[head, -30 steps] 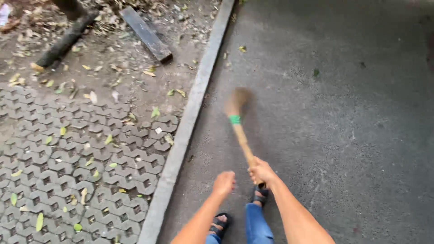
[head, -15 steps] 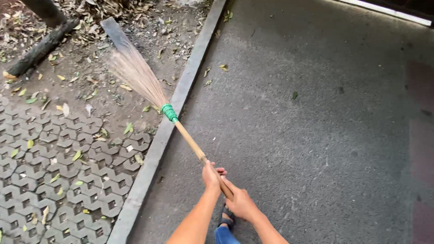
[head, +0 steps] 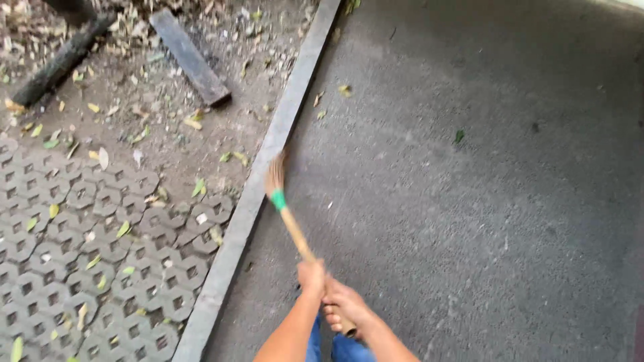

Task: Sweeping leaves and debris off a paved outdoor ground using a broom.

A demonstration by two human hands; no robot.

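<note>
Broom (head: 290, 221) held in both hands, its wooden handle running from about six o'clock up toward eleven o'clock, with a green binding just below the bristles. Left hand (head: 311, 277) sits higher on the handle, its grip clamped around the wood; right hand (head: 345, 310) sits just below and touching it, its grip closed on the handle's lower end. Bristles look blurred, so their spread is hard to judge, but they seem to rest against the concrete curb (head: 265, 164) that runs from six o'clock up to twelve o'clock. Grey asphalt (head: 469, 201) fills the three o'clock side. At nine o'clock lie patterned paving blocks (head: 87, 248) strewn with leaves, and at eleven o'clock a dark plank (head: 189, 57) lies on bare soil, well apart from the broom
</note>
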